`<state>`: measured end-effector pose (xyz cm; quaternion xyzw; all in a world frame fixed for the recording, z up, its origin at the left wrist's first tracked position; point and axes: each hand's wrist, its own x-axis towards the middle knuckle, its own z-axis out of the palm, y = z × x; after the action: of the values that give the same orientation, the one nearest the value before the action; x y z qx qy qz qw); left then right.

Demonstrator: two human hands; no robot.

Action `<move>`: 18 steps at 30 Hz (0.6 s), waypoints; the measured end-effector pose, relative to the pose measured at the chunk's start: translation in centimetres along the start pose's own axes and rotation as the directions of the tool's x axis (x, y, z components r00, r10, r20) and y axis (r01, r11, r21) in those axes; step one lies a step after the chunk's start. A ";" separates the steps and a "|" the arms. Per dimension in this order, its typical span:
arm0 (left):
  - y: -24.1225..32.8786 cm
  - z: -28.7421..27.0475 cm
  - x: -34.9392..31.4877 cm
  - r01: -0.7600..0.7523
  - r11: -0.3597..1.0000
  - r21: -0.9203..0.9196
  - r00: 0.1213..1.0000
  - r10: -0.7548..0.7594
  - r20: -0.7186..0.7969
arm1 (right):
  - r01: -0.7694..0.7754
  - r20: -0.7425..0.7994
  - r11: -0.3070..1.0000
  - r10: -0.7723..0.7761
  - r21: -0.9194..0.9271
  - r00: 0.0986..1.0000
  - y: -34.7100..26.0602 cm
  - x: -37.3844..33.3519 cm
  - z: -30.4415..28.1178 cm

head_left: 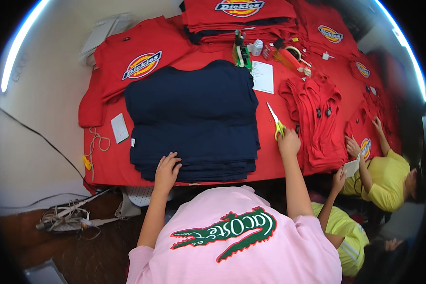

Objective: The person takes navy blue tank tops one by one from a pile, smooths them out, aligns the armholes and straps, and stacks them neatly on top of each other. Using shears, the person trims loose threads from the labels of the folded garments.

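A pile of folded navy blue shirts (194, 109) lies in front of me on the red-covered table. My left hand (167, 169) rests on its near left edge, fingers laid over the cloth and holding nothing. To the right of the pile, my right hand (289, 142) is closed around the handles of yellow scissors (277, 125). The blades point away from me and a little left, low over the table cover. Part of the handles is hidden under my fingers. A small white tag (132, 142) shows at the pile's left side.
Red shirts with a printed badge (142, 65) lie at the far left and in a far stack (251, 21). Several strips of red cloth (317, 118) lie right. A green tape dispenser (242, 53), white bottle (257, 47) and paper sheet (263, 77) sit beyond. Two people in yellow (383, 180) work at right.
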<state>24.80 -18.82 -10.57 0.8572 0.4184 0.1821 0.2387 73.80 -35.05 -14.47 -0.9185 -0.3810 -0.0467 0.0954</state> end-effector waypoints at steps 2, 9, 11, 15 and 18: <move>0.9 0.3 -0.6 0.017 0.999 0.043 1.000 -0.017 -0.019 | -0.125 0.145 0.978 0.100 0.170 0.984 -1.4 -2.1 -2.2; 1.1 1.4 0.8 0.075 0.995 0.060 0.997 -0.075 -0.005 | -0.659 0.681 0.229 -0.023 0.716 0.732 4.6 -1.6 -0.9; 1.3 1.8 0.4 0.168 0.986 0.005 0.985 -0.168 -0.037 | -0.680 0.684 0.091 -0.171 0.728 0.709 2.9 0.0 -3.2; 2.5 1.5 0.3 0.217 0.976 -0.013 0.972 -0.218 -0.090 | -0.645 0.570 -0.176 -0.336 0.744 0.750 -0.1 2.4 -4.4; 2.9 -0.1 0.6 0.134 0.981 -0.143 0.976 -0.156 -0.155 | -0.633 0.501 -0.173 -0.472 0.754 0.725 -3.4 2.3 -6.2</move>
<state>26.93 -19.92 -8.78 0.7887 0.4852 0.2619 0.2719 72.89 -32.39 -7.61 -0.4608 -0.2027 0.6059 0.6160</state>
